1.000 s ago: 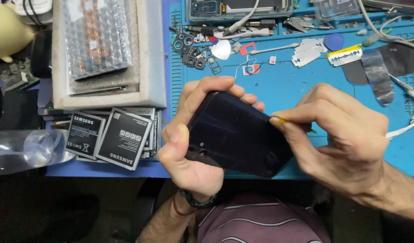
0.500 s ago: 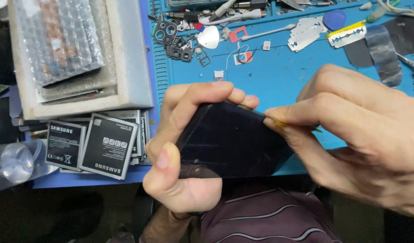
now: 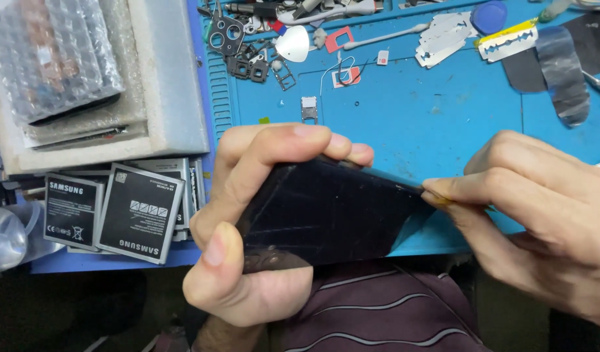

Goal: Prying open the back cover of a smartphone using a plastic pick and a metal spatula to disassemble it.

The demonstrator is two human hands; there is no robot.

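The phone (image 3: 326,212) between the left hand (image 3: 261,221) and the right hand (image 3: 541,215) has a black, glossy, smooth surface like glass, with faint smears on it. The mat (image 3: 430,117) under it looks like matt blue rubber, and on it lie shiny metal razor blades (image 3: 443,45) and small metal frames (image 3: 248,62). The batteries (image 3: 133,212) have matt grey labels, and the bubble wrap (image 3: 49,52) is clear shiny plastic on a rough white foam block (image 3: 169,98).

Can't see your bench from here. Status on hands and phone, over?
Left hand grips black phone. Right hand pinches thin yellow pick at its corner edge. Nothing between them; batteries lie off left.
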